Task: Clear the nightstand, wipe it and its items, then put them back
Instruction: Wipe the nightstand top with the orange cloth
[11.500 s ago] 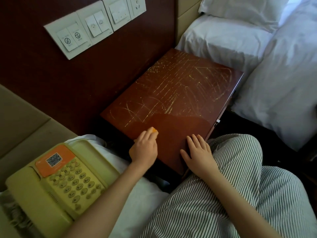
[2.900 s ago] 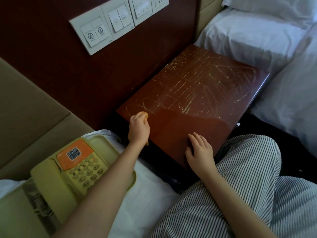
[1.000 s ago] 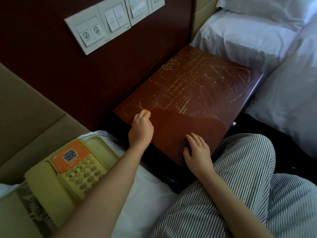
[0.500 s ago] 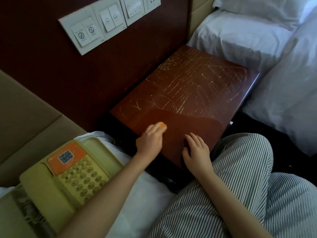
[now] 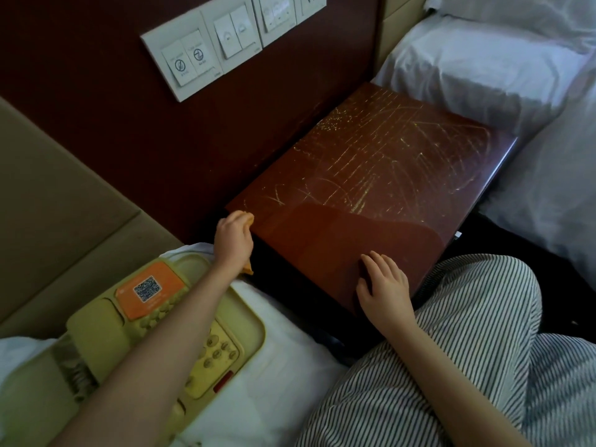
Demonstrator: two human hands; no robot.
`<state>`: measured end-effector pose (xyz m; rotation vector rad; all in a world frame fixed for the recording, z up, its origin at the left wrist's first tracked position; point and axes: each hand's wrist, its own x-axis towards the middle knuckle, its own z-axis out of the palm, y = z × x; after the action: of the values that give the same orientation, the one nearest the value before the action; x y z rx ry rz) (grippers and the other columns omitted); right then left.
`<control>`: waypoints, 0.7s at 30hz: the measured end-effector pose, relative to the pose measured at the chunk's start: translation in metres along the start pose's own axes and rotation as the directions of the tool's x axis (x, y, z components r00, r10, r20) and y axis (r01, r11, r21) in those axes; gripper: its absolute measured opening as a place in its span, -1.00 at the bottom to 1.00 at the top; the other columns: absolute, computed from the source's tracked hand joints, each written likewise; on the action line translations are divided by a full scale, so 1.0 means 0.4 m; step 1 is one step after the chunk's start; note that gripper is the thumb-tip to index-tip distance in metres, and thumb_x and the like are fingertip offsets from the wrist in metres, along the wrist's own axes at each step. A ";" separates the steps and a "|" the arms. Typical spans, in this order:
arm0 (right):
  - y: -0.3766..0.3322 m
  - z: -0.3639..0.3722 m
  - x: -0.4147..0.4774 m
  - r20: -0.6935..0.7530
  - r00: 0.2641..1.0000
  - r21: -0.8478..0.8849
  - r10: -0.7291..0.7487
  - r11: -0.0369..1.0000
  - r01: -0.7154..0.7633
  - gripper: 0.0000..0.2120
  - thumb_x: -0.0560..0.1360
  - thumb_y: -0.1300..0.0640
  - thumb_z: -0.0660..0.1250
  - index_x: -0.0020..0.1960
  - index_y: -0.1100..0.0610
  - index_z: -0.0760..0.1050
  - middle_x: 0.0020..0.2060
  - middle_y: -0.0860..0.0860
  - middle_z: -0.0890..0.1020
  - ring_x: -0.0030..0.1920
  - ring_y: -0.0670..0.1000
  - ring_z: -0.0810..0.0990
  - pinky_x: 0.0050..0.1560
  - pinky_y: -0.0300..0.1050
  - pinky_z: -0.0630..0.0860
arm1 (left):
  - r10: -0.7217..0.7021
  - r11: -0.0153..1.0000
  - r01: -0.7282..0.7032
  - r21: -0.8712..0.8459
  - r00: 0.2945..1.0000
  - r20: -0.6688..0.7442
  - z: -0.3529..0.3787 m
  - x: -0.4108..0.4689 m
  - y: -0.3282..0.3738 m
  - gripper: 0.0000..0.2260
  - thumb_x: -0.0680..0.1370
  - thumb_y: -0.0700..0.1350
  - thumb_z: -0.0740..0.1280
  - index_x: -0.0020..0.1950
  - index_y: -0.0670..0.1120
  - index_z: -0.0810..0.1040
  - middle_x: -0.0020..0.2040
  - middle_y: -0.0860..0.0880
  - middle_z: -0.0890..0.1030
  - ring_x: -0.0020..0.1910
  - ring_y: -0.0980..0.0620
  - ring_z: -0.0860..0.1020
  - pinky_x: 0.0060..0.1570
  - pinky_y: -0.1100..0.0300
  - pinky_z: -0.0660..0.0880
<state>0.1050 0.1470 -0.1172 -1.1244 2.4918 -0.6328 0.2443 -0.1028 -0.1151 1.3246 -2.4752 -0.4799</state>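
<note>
I wipe the nightstand (image 5: 354,227). My left hand (image 5: 233,240) grips the cloth (image 5: 248,217) at its corner; my right hand (image 5: 383,282) lies flat, fingers straight. Next I rub the far part (phone (image 5: 167,321) sits beside me).

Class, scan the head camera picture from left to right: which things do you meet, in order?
First the telephone → left hand gripping the orange cloth → right hand resting flat on the nightstand → white bedding.
</note>
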 end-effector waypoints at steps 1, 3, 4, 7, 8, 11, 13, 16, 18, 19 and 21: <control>0.000 0.001 0.002 0.002 1.000 -0.001 -0.002 1.000 0.002 -0.54 0.59 0.12 0.15 0.48 0.13 0.23 0.47 0.05 0.25 0.50 0.08 0.09 0.46 -0.01 0.00 | -0.010 1.000 0.010 -0.011 1.000 -0.004 -0.002 0.011 -0.004 -0.72 0.60 -0.28 0.16 0.27 -0.21 0.51 0.28 -0.11 0.49 0.23 -0.14 0.39 0.19 0.07 0.35; -0.002 0.002 0.003 -0.002 1.000 0.001 -0.005 1.000 0.005 -0.54 0.59 0.13 0.16 0.48 0.14 0.24 0.47 0.06 0.26 0.49 0.09 0.10 0.46 -0.01 0.01 | -0.023 0.999 0.022 -0.030 1.000 -0.021 0.002 0.024 -0.003 -0.72 0.59 -0.29 0.15 0.27 -0.22 0.51 0.28 -0.12 0.49 0.23 -0.15 0.39 0.20 0.07 0.35; -0.003 0.002 0.003 -0.003 1.000 -0.001 -0.007 1.000 0.007 -0.54 0.59 0.13 0.16 0.48 0.15 0.24 0.47 0.07 0.26 0.49 0.09 0.10 0.46 0.00 0.02 | -0.023 0.999 0.023 -0.032 0.999 -0.030 0.005 0.025 0.001 -0.71 0.59 -0.30 0.15 0.27 -0.22 0.50 0.28 -0.11 0.49 0.23 -0.14 0.39 0.19 0.08 0.35; -0.006 0.006 0.007 -0.002 1.000 -0.015 -0.017 1.000 0.017 -0.54 0.59 0.14 0.17 0.47 0.16 0.24 0.47 0.08 0.26 0.50 0.11 0.10 0.46 0.00 0.01 | 0.061 0.998 -0.061 -0.029 0.998 -0.031 0.024 0.002 0.017 -0.72 0.59 -0.31 0.16 0.27 -0.22 0.51 0.28 -0.10 0.50 0.24 -0.12 0.39 0.20 0.13 0.35; -0.008 0.007 0.009 -0.004 1.000 -0.019 -0.022 1.000 0.022 -0.54 0.59 0.14 0.17 0.47 0.16 0.24 0.47 0.08 0.26 0.50 0.12 0.10 0.46 0.00 0.01 | 0.103 0.994 -0.104 -0.034 0.994 -0.022 0.029 -0.015 0.026 -0.72 0.58 -0.31 0.17 0.26 -0.22 0.52 0.28 -0.10 0.50 0.25 -0.12 0.39 0.20 0.16 0.34; -0.012 0.011 0.012 -0.008 0.999 -0.023 -0.033 0.999 0.032 -0.54 0.58 0.15 0.18 0.47 0.17 0.25 0.46 0.09 0.27 0.49 0.13 0.11 0.46 -0.01 -0.01 | 0.218 0.975 -0.217 -0.048 0.976 0.025 0.043 -0.067 0.049 -0.71 0.58 -0.32 0.18 0.27 -0.21 0.51 0.30 -0.10 0.49 0.28 -0.08 0.38 0.23 0.23 0.30; -0.012 0.012 0.011 -0.010 0.999 -0.025 -0.040 0.999 0.040 -0.54 0.58 0.15 0.19 0.46 0.18 0.26 0.46 0.10 0.28 0.49 0.15 0.12 0.46 -0.01 0.00 | 0.235 0.971 -0.232 -0.051 0.971 0.043 0.045 -0.079 0.041 -0.70 0.58 -0.32 0.19 0.28 -0.19 0.51 0.31 -0.09 0.48 0.29 -0.07 0.38 0.24 0.24 0.28; -0.008 0.012 0.007 -0.018 0.999 -0.021 -0.043 0.999 0.042 -0.54 0.58 0.16 0.20 0.46 0.18 0.27 0.45 0.10 0.28 0.49 0.15 0.13 0.46 0.00 0.00 | 0.087 0.991 -0.084 -0.101 0.996 0.025 0.027 -0.032 0.006 -0.70 0.57 -0.33 0.17 0.27 -0.20 0.51 0.31 -0.08 0.48 0.29 -0.07 0.41 0.26 0.18 0.32; -0.004 0.013 0.007 -0.018 0.999 -0.022 -0.043 0.999 0.042 -0.54 0.58 0.16 0.20 0.46 0.18 0.27 0.45 0.10 0.28 0.49 0.15 0.13 0.45 0.00 0.00 | -0.047 0.988 0.047 -0.145 0.999 -0.002 0.010 0.022 -0.016 -0.70 0.58 -0.33 0.16 0.29 -0.22 0.49 0.33 -0.10 0.46 0.31 -0.09 0.40 0.28 0.16 0.33; -0.004 0.014 0.008 -0.018 0.999 -0.024 -0.042 0.999 0.041 -0.54 0.58 0.16 0.20 0.46 0.18 0.27 0.45 0.10 0.29 0.49 0.15 0.13 0.45 0.00 0.01 | -0.099 0.985 0.096 -0.143 0.995 -0.016 0.003 0.048 -0.022 -0.70 0.59 -0.32 0.15 0.30 -0.22 0.48 0.34 -0.11 0.45 0.32 -0.09 0.39 0.29 0.16 0.32; -0.005 0.014 0.009 -0.021 0.999 -0.024 -0.039 0.999 0.038 -0.54 0.57 0.16 0.20 0.46 0.18 0.27 0.45 0.10 0.29 0.49 0.15 0.14 0.46 0.02 0.02 | -0.157 0.980 0.152 -0.130 0.987 -0.028 -0.003 0.092 -0.033 -0.70 0.60 -0.30 0.14 0.31 -0.23 0.47 0.35 -0.13 0.44 0.33 -0.10 0.38 0.30 0.13 0.32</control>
<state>0.1065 0.1416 -0.1215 -1.1826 2.5076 -0.6310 0.2347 -0.1407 -0.1160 1.4659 -2.2797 -0.6323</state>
